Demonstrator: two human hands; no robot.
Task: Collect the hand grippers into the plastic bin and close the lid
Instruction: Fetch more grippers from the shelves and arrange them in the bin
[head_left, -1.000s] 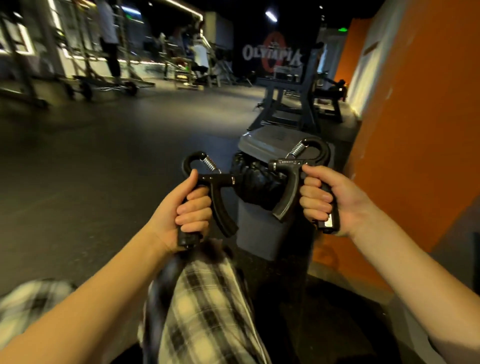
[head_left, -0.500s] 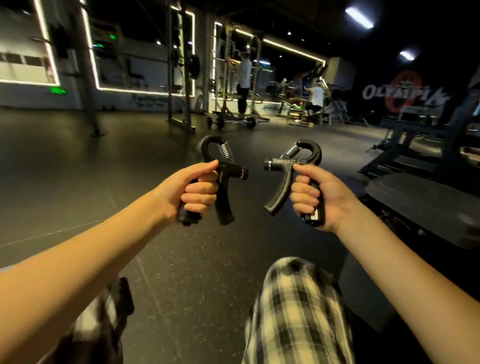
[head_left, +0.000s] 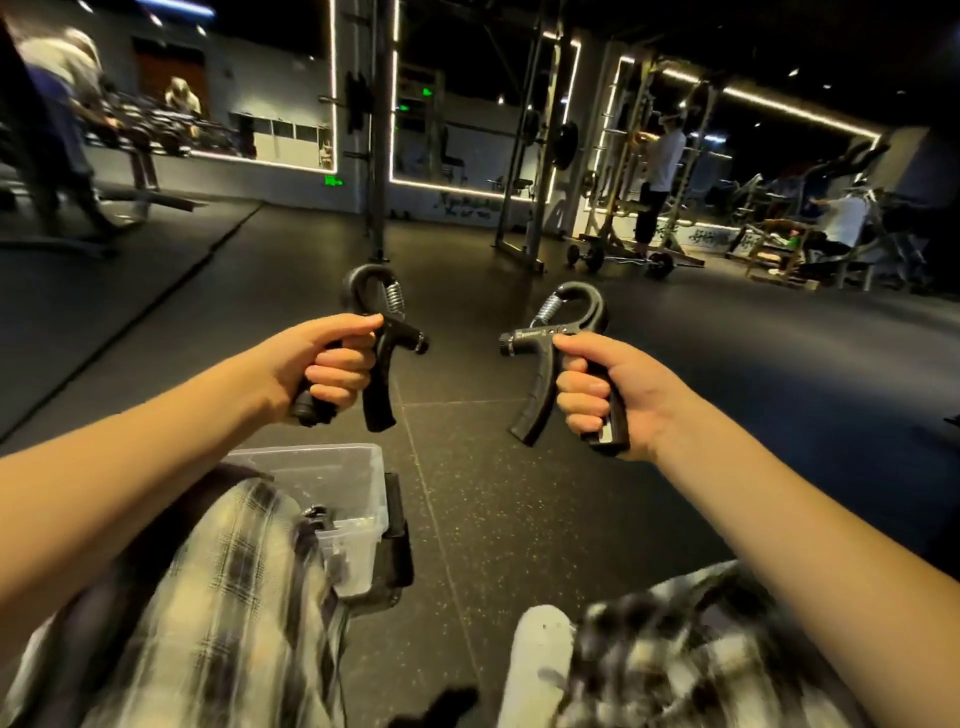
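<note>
My left hand (head_left: 322, 361) grips one handle of a black hand gripper (head_left: 382, 332) with a steel spring, held up at chest height. My right hand (head_left: 610, 395) grips one handle of a second black hand gripper (head_left: 558, 332), mirrored toward the first. A gap of bare floor separates the two. Below my left forearm a clear plastic bin (head_left: 358, 483) stands open on the floor, partly hidden by my checked trouser leg. Something dark lies inside it; a dark latch or lid part (head_left: 397, 540) sits at its right side.
Dark speckled rubber floor (head_left: 519, 493) spreads ahead. Squat racks (head_left: 524, 171) and a barbell (head_left: 623, 257) stand at the back. People exercise at the far right and far left. My checked trouser legs fill the bottom of the view.
My view has swung left, away from the grey trash can and orange wall. The plastic bin has come into sight at lower left. Both hands keep holding their grippers.
</note>
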